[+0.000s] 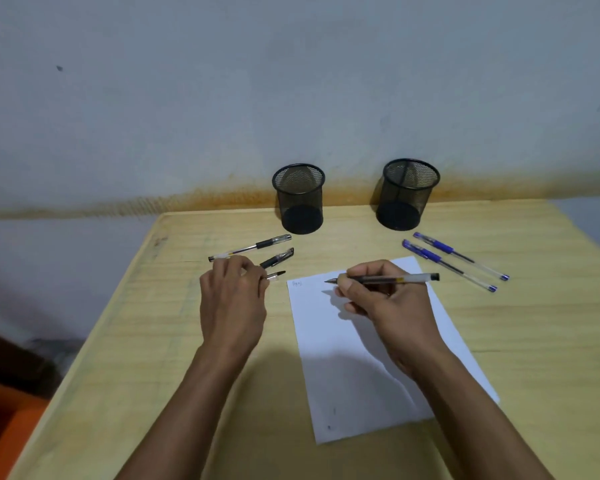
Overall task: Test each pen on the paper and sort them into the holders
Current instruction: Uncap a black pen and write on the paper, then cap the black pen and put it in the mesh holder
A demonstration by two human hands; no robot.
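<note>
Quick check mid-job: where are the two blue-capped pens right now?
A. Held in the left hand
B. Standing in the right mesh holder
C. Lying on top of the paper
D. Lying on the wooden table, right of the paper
D: the two blue-capped pens lie side by side on the light wooden table, just right of the white sheet of paper and in front of the right black mesh holder, which looks empty.

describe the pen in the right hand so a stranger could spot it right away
Start at the white paper on the wooden table. Above its top edge the right hand grips a clear-barrelled black pen, uncapped, tip pointing left. Every other pen lies on the table; only this one is held over the paper.
</note>
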